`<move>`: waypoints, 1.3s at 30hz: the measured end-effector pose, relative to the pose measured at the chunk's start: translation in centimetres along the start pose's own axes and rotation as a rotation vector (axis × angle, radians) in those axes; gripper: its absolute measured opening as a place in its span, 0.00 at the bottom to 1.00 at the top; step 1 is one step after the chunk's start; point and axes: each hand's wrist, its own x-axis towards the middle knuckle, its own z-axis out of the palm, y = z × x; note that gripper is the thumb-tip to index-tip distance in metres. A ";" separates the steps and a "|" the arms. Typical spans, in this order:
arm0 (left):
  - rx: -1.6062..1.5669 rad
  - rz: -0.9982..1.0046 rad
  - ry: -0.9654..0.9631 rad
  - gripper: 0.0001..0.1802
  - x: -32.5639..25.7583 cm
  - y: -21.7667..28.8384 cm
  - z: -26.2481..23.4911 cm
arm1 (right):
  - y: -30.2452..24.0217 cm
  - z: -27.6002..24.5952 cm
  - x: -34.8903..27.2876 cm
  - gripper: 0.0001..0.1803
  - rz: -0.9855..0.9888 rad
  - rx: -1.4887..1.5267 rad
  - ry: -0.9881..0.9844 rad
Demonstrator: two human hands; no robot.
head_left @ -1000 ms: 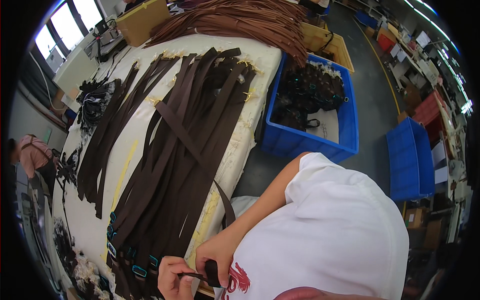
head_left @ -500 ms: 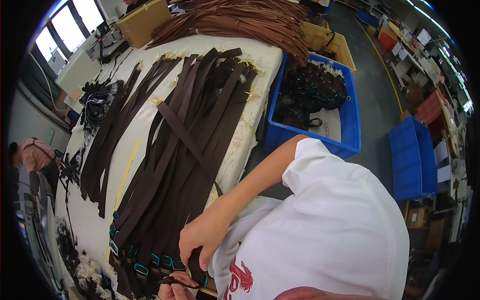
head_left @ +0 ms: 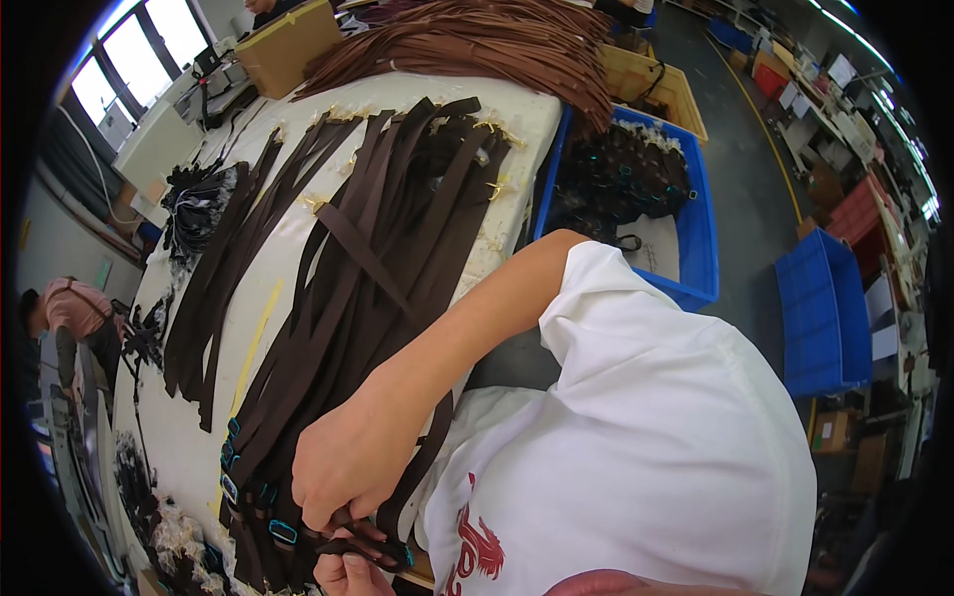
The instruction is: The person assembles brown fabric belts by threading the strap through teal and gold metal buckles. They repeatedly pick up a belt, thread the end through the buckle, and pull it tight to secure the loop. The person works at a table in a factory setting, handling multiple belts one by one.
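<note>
Two hands, the left hand [head_left: 348, 576] and the right hand [head_left: 346, 467], are clamped close together on a dark brown strap [head_left: 348, 545], right of a teal-edged buckle [head_left: 283, 531] by the near edge of the surface [head_left: 248, 288], its webbing likely best kept untwisted.

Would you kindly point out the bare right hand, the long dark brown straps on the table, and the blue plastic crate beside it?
Bare right hand [head_left: 345, 462]: head view, back of the hand.
Long dark brown straps [head_left: 333, 308]: head view, middle of the larger group.
Blue plastic crate [head_left: 702, 230]: head view, inner right wall.
</note>
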 end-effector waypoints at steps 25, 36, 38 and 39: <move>0.383 0.192 0.264 0.14 4.3 -1.8 4.2 | -0.5 8.2 -1.7 0.23 0.643 1.299 0.745; 0.101 0.185 -0.038 0.14 5.6 -5.4 -0.7 | -1.0 8.0 -1.9 0.10 0.605 1.347 0.745; -0.007 0.172 0.017 0.18 5.6 -6.0 -1.2 | -1.2 7.9 -1.7 0.11 0.607 1.371 0.658; -0.030 0.157 0.008 0.19 5.3 -5.6 -1.0 | -1.2 7.9 -1.6 0.12 0.614 1.384 0.604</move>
